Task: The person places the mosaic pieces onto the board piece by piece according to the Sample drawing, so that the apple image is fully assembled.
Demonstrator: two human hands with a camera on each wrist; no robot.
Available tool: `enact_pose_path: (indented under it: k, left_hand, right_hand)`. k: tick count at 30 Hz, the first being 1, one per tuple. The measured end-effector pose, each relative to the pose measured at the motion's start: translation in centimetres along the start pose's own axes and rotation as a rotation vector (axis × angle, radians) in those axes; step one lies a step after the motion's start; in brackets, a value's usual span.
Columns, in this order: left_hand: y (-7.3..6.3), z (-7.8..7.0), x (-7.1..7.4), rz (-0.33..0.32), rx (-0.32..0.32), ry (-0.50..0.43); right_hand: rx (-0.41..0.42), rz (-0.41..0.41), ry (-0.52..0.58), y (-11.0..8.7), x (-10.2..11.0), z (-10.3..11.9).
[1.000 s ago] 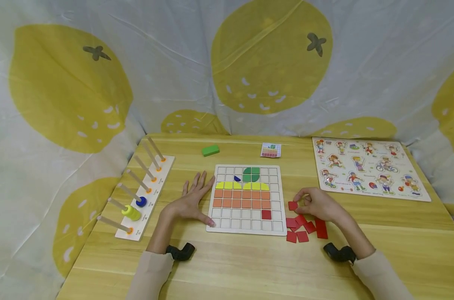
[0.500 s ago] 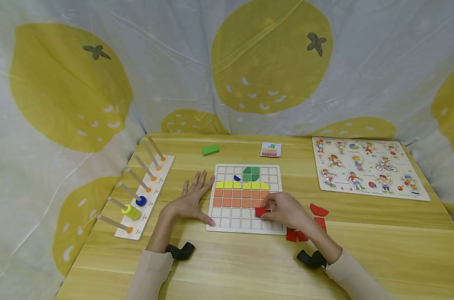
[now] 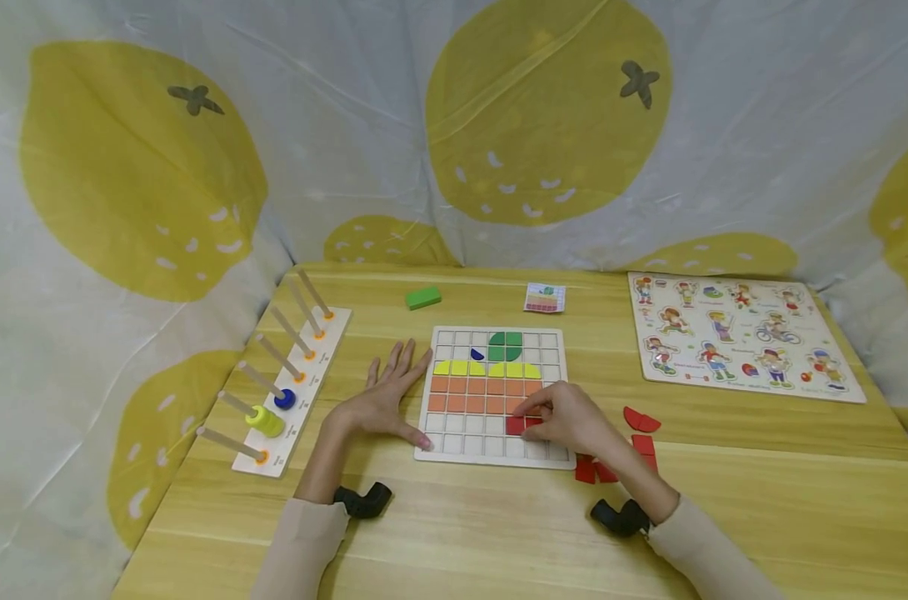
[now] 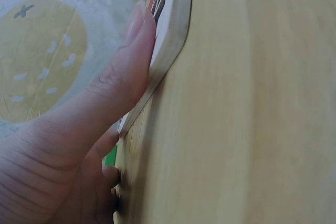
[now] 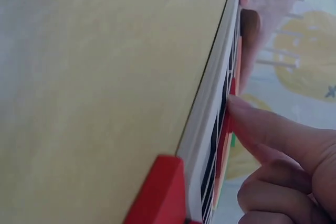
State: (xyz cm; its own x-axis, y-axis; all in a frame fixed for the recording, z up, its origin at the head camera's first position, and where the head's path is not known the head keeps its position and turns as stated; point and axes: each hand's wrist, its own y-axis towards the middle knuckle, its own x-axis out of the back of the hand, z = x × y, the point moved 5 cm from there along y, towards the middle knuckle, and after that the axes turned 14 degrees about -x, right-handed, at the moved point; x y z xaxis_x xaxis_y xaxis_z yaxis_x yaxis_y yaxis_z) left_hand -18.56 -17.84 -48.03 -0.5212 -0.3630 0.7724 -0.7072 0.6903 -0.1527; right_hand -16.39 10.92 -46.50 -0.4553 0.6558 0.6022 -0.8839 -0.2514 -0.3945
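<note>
- Right hand [image 3: 571,419], nearer: thumb and forefinger pinch red tile [image 3: 514,426].
- Tile: on board [image 3: 465,447], 10 o'clock from that thumb; squarish, no long axis.
- Left hand [image 3: 382,408]: fingers spread, thumb on board's 8 o'clock corner.

Peg rack [image 3: 306,394], sports puzzle [image 3: 746,337], curtain [image 3: 379,125] — lemon-printed

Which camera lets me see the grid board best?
The head view. It looks down on the grid board, so all four corners show, though the right hand hides a bit. The left wrist view shows just a corner, by the left hand; the right wrist view shows it nearly edge-on, squashed thin.
</note>
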Motion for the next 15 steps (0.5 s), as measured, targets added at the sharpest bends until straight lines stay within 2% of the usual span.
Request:
enact_pose_path:
  k: [5, 10, 15]
  left_hand:
    - [0.2, -0.2, 0.1, 0.003, -0.003, -0.003]
    - [0.2, -0.4, 0.2, 0.001, -0.001, 0.001]
    - [0.1, -0.3, 0.1, -0.002, -0.004, -0.007]
  right_hand:
    - [-0.010, -0.028, -0.002, -0.1, -0.1, 0.2]
    - [0.016, -0.004, 0.012, -0.4, 0.2, 0.1]
    - [0.040, -0.004, 0.023, -1.5, 2.6, -1.5]
